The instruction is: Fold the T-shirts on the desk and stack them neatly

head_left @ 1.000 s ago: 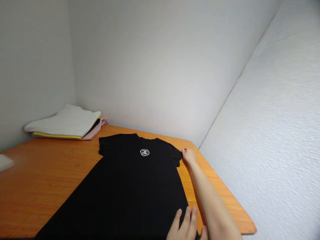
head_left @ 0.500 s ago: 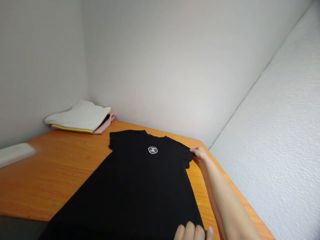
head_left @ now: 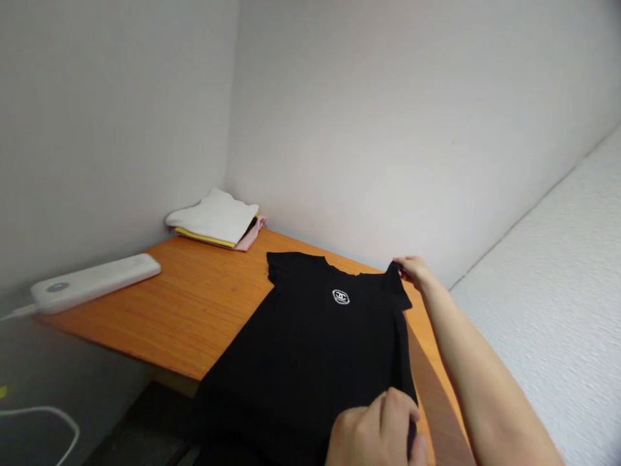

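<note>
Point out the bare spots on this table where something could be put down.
Bare wood lies on the table between the white device, the folded clothes and the black shirt. The right side is crowded: right hand and left hand grip the shirt.

Single head-worn view, looking forward and down from the near right end of the orange table (head_left: 194,310), facing its far corner where two white walls meet. Close range: the person's own hands sit at the bottom edge. Table's left edge and floor show lower left.
</note>
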The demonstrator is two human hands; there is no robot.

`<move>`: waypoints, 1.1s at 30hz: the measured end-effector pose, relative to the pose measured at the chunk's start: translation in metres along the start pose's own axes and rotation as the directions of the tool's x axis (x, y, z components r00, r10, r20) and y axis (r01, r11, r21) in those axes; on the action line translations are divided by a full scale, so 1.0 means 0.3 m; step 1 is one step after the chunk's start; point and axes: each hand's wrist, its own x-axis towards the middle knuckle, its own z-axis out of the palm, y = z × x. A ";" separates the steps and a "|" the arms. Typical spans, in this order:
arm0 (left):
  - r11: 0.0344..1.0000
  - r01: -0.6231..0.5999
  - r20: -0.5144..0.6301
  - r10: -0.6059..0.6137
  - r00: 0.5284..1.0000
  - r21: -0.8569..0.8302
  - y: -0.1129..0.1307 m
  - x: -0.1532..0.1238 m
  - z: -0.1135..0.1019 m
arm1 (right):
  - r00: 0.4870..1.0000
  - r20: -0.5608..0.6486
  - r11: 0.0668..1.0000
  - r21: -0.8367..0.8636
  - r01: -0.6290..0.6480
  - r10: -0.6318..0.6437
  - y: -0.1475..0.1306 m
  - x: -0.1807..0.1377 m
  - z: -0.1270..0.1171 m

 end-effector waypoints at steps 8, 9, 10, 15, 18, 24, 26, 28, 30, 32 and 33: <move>0.805 0.585 -0.012 -0.589 0.808 -0.099 -0.163 0.071 -0.470 | 0.972 0.158 0.985 0.014 0.175 -0.174 -0.436 -0.042 0.560; 0.782 0.621 -0.048 -0.624 0.780 -0.057 -0.200 0.064 -0.513 | 0.966 0.185 0.983 -0.003 0.183 -0.180 -0.455 -0.062 0.653; 0.761 0.649 -0.074 -0.647 0.759 -0.002 -0.239 0.053 -0.547 | 0.960 0.212 0.982 -0.022 0.189 -0.180 -0.464 -0.084 0.740; 0.715 0.670 -0.052 -0.675 0.736 0.199 -0.372 -0.016 -0.606 | 0.945 0.266 0.969 -0.102 0.226 -0.192 -0.428 -0.165 0.999; 0.736 0.661 -0.071 -0.659 0.749 0.143 -0.370 -0.035 -0.582 | 0.952 0.207 0.959 -0.124 0.255 -0.227 -0.419 -0.164 1.006; 0.750 0.662 -0.068 -0.660 0.748 -0.004 -0.298 -0.027 -0.579 | 0.923 0.194 0.927 -0.111 0.358 -0.333 -0.494 -0.156 0.970; 0.740 0.669 -0.093 -0.663 0.743 0.071 -0.296 -0.033 -0.606 | 0.892 0.279 0.913 -0.104 0.395 -0.355 -0.503 -0.176 0.973; 0.713 0.672 -0.118 -0.664 0.739 0.198 -0.310 -0.051 -0.638 | 0.857 0.350 0.890 -0.116 0.441 -0.379 -0.485 -0.201 0.963; 0.676 0.665 -0.130 -0.663 0.737 0.319 -0.334 -0.080 -0.666 | 0.832 0.377 0.857 -0.158 0.490 -0.406 -0.436 -0.223 0.929; 0.643 0.651 -0.138 -0.660 0.738 0.404 -0.361 -0.115 -0.682 | 0.826 0.370 0.819 -0.230 0.525 -0.425 -0.362 -0.239 0.875; 0.632 0.650 -0.153 -0.657 0.738 0.423 -0.373 -0.132 -0.686 | 0.828 0.362 0.800 -0.272 0.534 -0.429 -0.319 -0.246 0.846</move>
